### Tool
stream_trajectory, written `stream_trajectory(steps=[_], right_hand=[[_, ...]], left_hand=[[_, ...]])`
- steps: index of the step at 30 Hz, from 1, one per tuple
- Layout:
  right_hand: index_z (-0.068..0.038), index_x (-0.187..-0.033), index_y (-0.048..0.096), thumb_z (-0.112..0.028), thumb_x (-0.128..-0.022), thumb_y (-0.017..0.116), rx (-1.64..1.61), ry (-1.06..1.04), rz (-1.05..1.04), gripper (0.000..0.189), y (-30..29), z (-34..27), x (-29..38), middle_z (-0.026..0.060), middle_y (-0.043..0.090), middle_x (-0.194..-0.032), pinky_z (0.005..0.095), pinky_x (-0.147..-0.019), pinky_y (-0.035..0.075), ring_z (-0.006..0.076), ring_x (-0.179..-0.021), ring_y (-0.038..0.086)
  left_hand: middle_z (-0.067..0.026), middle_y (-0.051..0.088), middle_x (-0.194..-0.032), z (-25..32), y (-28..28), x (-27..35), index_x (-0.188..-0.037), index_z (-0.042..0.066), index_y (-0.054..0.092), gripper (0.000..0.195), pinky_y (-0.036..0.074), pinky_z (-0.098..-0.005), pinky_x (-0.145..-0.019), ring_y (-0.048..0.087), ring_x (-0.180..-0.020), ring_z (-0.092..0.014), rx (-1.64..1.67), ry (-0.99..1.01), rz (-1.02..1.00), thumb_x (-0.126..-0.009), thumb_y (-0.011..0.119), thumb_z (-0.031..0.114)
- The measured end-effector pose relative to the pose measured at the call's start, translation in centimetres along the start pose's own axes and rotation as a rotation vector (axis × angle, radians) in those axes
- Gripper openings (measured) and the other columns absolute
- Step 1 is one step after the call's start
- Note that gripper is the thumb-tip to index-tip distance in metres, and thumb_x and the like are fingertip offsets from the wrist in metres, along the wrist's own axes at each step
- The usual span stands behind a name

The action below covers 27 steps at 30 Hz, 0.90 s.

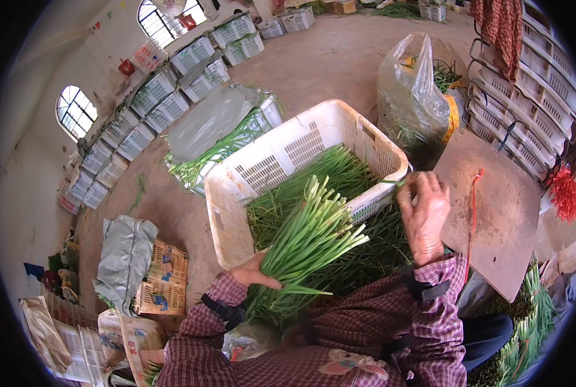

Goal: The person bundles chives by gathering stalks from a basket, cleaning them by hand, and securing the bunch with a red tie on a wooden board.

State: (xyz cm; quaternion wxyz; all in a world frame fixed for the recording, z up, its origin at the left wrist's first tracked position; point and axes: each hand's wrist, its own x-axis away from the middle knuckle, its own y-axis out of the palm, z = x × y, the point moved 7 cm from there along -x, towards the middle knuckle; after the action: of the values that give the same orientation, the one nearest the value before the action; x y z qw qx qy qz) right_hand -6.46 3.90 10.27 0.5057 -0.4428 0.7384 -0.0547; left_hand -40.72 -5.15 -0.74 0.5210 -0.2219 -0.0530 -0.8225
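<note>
My left hand (255, 273) is wrapped around the lower part of a thick bunch of green chives (300, 237), whose pale cut ends fan up and to the right. Beneath it stands a white plastic crate (227, 227) with slotted walls, partly filled with loose chives (336, 167). At the crate's right corner my right hand (423, 208) is raised, thumb and fingers pinched on a thin green leaf (398, 183). More dark loose leaves (379, 242) lie between the crate and my lap.
A brown board (491, 208) with a red tie (474, 208) lies at my right, above tied bundles (524, 338). Beyond it are stacked white crates (524, 106) and a plastic bag (404, 106) of leaves. Another filled crate (273, 113) sits behind; several crates (164, 94) line the wall.
</note>
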Motion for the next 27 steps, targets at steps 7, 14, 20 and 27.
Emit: stream_trajectory(steps=[7,14,20,27], right_hand=[[-0.01,-0.101,0.067,-0.022,-0.082,0.071,0.148,-0.064,-0.132,0.023,-0.9,0.3,-0.1,0.0074,0.062,-0.091,0.0457,-0.088,0.042,0.0297,-0.09,0.059],[0.0,-0.111,0.065,-0.027,-0.086,0.073,-0.812,0.136,-0.543,0.037,3.9,-4.3,2.2,0.0148,0.065,-0.103,0.0347,-0.087,0.047,0.026,-0.098,0.062],[0.002,-0.099,0.067,-0.016,-0.09,0.068,-0.966,0.44,-0.538,0.021,6.4,-2.8,3.7,0.0074,0.068,-0.09,0.0278,-0.077,0.048,0.0127,-0.083,0.059],[-0.004,-0.107,0.057,-0.024,-0.102,0.051,-1.365,0.733,0.045,0.022,1.2,6.3,0.8,0.0074,0.064,-0.098,0.0266,-0.082,0.052,0.0155,-0.077,0.064]], left_hand=[[-0.0103,0.062,-0.123,-3.0,-0.5,-0.8,-0.136,-0.003,0.047,0.081,0.044,-0.0315,-0.1,0.056,-0.115,-0.019,-0.122,0.007,-0.049,-0.067,0.087,0.008],[-0.0128,0.062,-0.126,-1.3,0.5,-1.2,-0.137,-0.005,0.046,0.079,0.041,-0.0321,-0.104,0.056,-0.116,-0.02,-0.253,-0.003,-0.073,-0.072,0.084,0.018],[-0.0134,0.058,-0.13,-1.2,0.7,-0.8,-0.139,-0.005,0.042,0.083,0.037,-0.0327,-0.108,0.053,-0.121,-0.02,-0.262,-0.008,-0.081,-0.072,0.085,0.018],[-0.0133,0.057,-0.131,-1.9,-0.3,-0.9,-0.143,-0.004,0.038,0.089,0.037,-0.0316,-0.107,0.051,-0.122,-0.019,-0.232,0.075,0.031,-0.07,0.085,0.016]])
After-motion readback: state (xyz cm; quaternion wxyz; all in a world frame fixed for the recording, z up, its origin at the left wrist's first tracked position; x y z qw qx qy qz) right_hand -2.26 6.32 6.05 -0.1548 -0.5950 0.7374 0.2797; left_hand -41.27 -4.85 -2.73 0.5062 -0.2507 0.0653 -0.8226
